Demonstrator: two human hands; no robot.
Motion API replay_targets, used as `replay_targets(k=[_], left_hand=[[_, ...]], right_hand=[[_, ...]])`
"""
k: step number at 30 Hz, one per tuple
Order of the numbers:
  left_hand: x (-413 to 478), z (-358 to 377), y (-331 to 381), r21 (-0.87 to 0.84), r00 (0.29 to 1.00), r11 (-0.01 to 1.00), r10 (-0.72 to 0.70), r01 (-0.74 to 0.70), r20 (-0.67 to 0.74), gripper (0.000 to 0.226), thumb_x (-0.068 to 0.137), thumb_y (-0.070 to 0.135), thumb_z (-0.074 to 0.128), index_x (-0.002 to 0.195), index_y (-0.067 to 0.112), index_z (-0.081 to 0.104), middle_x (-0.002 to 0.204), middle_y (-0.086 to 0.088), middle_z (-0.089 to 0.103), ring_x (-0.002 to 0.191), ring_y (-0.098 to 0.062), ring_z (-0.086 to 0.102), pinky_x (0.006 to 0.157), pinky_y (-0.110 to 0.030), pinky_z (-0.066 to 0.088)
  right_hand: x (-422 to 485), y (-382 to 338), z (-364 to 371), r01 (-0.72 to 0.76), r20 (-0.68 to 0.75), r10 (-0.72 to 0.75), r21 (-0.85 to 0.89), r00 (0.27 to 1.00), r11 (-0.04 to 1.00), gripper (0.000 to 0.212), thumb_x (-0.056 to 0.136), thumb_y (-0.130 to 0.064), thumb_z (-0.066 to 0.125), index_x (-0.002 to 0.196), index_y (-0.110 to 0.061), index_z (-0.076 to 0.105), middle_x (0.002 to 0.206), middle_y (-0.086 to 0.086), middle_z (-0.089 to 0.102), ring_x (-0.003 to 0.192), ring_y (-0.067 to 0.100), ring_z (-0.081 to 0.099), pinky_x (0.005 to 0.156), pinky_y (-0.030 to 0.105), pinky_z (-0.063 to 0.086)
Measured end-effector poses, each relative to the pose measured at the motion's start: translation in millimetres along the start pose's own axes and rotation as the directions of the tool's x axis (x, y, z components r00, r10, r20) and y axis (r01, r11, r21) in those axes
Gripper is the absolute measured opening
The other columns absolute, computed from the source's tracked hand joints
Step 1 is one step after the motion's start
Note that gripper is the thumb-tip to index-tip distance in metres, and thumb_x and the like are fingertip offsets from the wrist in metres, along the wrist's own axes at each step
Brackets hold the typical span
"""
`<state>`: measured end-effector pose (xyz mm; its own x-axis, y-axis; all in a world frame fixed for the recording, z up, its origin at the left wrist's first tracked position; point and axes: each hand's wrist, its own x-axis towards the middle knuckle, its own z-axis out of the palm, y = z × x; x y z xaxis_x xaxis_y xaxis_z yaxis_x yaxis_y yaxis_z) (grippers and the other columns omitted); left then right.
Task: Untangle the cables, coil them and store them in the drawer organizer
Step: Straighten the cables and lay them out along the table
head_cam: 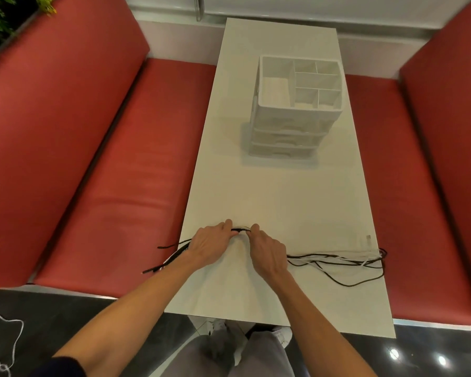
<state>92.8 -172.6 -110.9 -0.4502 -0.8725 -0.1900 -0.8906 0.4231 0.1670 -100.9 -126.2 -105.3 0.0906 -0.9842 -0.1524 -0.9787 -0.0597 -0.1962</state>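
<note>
1. Left grip (210,244) and right grip (267,253): both closed on the cables (337,258), fingers and thumbs pinching the mixed black-and-white bundle. A short arched span runs between the two grips.
2. Cables lie on the bench (269,191), near its close edge. Loose ends trail outward from the left grip and overhang the bench edge. A longer run trails outward from the right grip and loops back at the far side edge.
3. Step in hand, as judged: untangling; no coiling begun. To do it well, anchor with one grip and draw a single strand away with the other, working from a free end. Hard pulls both ways would likely tighten any snarl. Colour contrast should help in tracking one strand.
4. Risk: the overhanging ends beyond the left grip could drag strands off the bench.
5. Organizer (283,137): well ahead of the grips, offset toward the right grip's side. Drawers look closed, so one grip must let go to open one.
6. Red seats (120,200) flank the bench. A white cord (8,330) lies on the floor, well apart behind the left grip; cannot tell if it belongs to the set.
</note>
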Motion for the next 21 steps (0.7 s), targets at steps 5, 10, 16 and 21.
replay_targets(k=[5,10,16,21], left_hand=[[-10.9,6.1,-39.6,0.092,0.948,0.956,0.290,-0.280,-0.129,0.052,0.109,0.051,0.013,0.112,0.014,0.050,0.090,-0.005,0.064,0.067,-0.031,0.067,0.050,-0.038,0.038],[-2.5,10.7,-49.5,0.220,0.918,0.923,0.355,-0.315,-0.178,0.035,0.112,0.041,0.029,0.110,0.019,0.056,0.092,0.001,0.064,0.073,-0.022,0.062,0.061,-0.038,0.050],[-10.4,6.9,-35.4,0.235,0.956,0.946,0.259,-0.223,-0.137,0.040,0.112,0.045,0.036,0.121,0.012,0.057,0.123,-0.012,0.058,0.106,-0.033,0.058,0.101,-0.047,0.047],[-5.4,-0.7,10.2,0.049,0.929,0.933,0.360,-0.357,-0.083,0.056,0.107,0.037,0.044,0.149,0.000,0.047,0.149,-0.017,0.052,0.141,-0.035,0.046,0.124,-0.051,0.033]], right_hand=[[-3.0,33.7,-2.4,0.252,0.033,-0.251,-0.049,0.967,0.966,0.030,0.112,-0.043,0.038,0.103,-0.018,0.052,0.068,-0.004,0.061,0.047,0.024,0.060,0.041,0.029,0.024],[-6.2,41.7,5.6,0.249,0.030,-0.248,-0.163,0.968,0.955,0.042,0.116,-0.048,0.027,0.112,-0.016,0.055,0.087,0.001,0.073,0.065,0.038,0.070,0.051,0.035,0.033],[-14.1,41.4,5.4,0.259,0.018,-0.259,-0.133,0.966,0.957,0.046,0.113,-0.048,0.022,0.111,-0.018,0.055,0.084,0.002,0.068,0.064,0.033,0.068,0.049,0.035,0.033],[-16.1,45.7,4.4,0.296,-0.043,-0.307,-0.167,0.951,0.940,0.029,0.111,-0.041,0.046,0.099,-0.017,0.057,0.063,-0.003,0.056,0.041,0.024,0.052,0.039,0.027,0.024]])
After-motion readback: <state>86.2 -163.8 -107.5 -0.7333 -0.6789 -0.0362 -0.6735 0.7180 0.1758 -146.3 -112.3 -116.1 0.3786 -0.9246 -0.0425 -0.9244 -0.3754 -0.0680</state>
